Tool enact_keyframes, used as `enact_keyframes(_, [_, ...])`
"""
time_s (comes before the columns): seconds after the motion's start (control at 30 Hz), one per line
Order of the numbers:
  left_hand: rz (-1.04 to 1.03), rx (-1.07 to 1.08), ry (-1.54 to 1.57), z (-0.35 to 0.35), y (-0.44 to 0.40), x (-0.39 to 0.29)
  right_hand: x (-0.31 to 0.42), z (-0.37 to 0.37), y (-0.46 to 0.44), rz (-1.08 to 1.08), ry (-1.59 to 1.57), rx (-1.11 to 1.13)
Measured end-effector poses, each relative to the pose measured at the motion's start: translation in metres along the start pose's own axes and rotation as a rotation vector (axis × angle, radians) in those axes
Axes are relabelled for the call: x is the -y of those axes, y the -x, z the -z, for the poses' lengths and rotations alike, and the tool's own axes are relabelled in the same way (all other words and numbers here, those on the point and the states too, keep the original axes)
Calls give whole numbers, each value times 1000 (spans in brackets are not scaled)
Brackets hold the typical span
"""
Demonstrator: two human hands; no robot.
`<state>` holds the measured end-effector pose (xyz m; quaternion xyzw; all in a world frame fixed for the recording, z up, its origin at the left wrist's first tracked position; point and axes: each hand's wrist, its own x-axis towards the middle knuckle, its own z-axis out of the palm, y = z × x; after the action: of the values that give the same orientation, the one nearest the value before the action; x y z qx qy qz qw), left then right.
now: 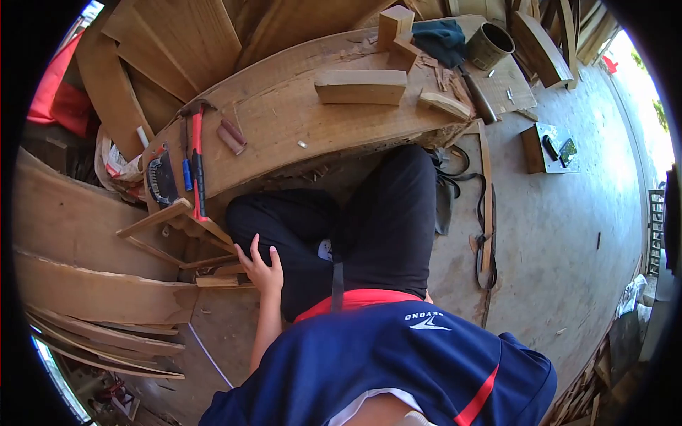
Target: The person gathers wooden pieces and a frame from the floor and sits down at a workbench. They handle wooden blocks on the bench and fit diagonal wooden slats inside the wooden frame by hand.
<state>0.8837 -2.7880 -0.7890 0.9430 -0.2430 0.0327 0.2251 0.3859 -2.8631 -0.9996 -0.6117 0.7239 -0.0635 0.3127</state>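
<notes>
My left hand [261, 268] rests on my bent left leg in black trousers [280, 213], fingers spread and holding nothing. My right hand cannot be made out; only a sliver of skin shows by my right hip. Ahead of my knees is a curved wooden bench board [277, 135]. On its left part lie a hammer [198, 156] with a red and black handle and a tool with a blue handle [187, 174]. Close to them are a reddish-brown cylindrical piece [231, 137] and a dark tool with a toothed edge [162, 179]. A curved wooden block [361, 88] sits farther along the board.
A metal can [490, 46], a dark green cloth [438, 41] and a dark-handled tool [477, 96] are at the board's right end. Wooden panels [99, 284] stack at left, near a small wooden frame [153, 231]. Black straps [490, 227] and a metal-topped box [550, 149] occupy the floor.
</notes>
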Motion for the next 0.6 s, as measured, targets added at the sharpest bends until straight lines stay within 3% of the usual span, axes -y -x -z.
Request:
enact_keyframes(0.4, [-105, -32, 98, -1, -9, 27, -59, 167, -120, -24, -300, -82])
enact_keyframes(0.47, [-103, -43, 128, 0, -10, 32, -32, 174, -133, -7, -342, -106])
enact_keyframes(0.57, [-94, -22, 105, 2, -7, 29, 144, 39, -115, -2, -427, -134])
enact_keyframes(0.6, [-88, -24, 106, 2, -7, 29, 177, 24, -103, -9, -451, -144])
